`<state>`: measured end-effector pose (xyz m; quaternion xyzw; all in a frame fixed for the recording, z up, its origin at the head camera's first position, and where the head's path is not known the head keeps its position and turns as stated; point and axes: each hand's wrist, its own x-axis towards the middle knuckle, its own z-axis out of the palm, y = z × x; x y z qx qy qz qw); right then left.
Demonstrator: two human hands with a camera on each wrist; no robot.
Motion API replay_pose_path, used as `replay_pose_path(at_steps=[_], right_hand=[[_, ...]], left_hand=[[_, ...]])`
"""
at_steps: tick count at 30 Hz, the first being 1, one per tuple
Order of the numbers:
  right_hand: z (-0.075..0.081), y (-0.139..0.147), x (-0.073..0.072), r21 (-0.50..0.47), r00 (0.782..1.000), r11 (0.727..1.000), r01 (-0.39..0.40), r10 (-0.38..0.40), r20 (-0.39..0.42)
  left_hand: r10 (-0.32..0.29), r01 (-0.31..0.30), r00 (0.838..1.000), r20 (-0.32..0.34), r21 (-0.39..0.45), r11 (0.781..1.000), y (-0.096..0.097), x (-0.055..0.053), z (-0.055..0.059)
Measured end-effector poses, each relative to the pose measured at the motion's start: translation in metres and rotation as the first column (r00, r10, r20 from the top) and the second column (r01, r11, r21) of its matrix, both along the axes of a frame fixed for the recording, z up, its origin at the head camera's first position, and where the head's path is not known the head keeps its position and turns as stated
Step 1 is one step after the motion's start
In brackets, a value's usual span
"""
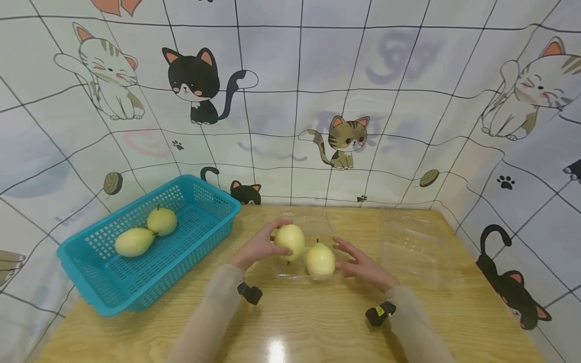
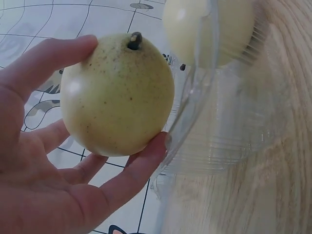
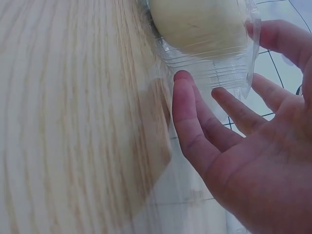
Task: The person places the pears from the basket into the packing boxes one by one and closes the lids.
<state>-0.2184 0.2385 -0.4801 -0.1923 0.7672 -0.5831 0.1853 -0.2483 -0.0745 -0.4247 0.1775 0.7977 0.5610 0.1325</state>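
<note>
A person's two hands worked near the middle of a wooden table (image 1: 295, 317). The left hand (image 1: 260, 247) was clamped on a pale yellow pear (image 1: 290, 241), thumb and fingertips on opposite sides, probably because smooth, round fruit could slip from a looser hold. Its stem pointed toward the table's near edge.

That pear was at the left side of a clear plastic box (image 2: 239, 141); whether it was inside the rim could not be told. A second pear (image 1: 320, 261) sat upright in the box's near right corner. The right hand (image 1: 363, 264) had its fingers apart beside that corner, gripping nothing, perhaps placed to steady the light plastic.

Along the table's left edge, a blue basket (image 1: 190, 267) held two touching pears (image 1: 134, 242), its walls likely keeping them from rolling. Another clear container (image 1: 413, 247) lay near the far right corner.
</note>
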Motion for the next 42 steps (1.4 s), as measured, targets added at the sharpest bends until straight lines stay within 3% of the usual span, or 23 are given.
replay_pose_path(at_steps=[10, 16, 25, 29, 36, 38, 42], right_hand=[[-0.001, -0.001, 0.000, 0.014, 1.000, 1.000, 0.005, -0.005, 0.004], [0.001, -0.002, 0.002, 0.021, 1.000, 1.000, 0.015, -0.015, 0.006], [0.001, -0.002, 0.002, 0.020, 1.000, 1.000, 0.007, -0.007, 0.008], [-0.002, -0.001, 0.001, 0.021, 1.000, 1.000, 0.006, -0.006, 0.001], [-0.002, -0.001, 0.001, 0.021, 1.000, 1.000, 0.011, -0.011, 0.009], [-0.003, -0.001, 0.001, 0.018, 1.000, 1.000, 0.008, -0.008, 0.012], [-0.004, -0.001, 0.001, 0.011, 1.000, 1.000, 0.003, -0.003, 0.009]], left_hand=[[0.082, -0.082, 0.996, -0.014, 0.050, 0.995, -0.003, 0.004, -0.008], [0.089, -0.088, 0.995, -0.046, 0.020, 0.996, 0.002, 0.005, -0.013], [-0.005, -0.013, 0.979, -0.202, -0.089, 0.996, 0.015, 0.002, -0.014], [-0.025, -0.012, 0.970, -0.243, -0.146, 0.989, 0.016, 0.003, -0.014], [-0.084, -0.041, 0.944, -0.320, -0.363, 0.931, 0.019, 0.003, -0.027], [-0.090, -0.039, 0.942, -0.324, -0.371, 0.928, 0.019, 0.003, -0.030], [-0.085, -0.032, 0.939, -0.334, -0.329, 0.944, 0.018, 0.003, -0.034]])
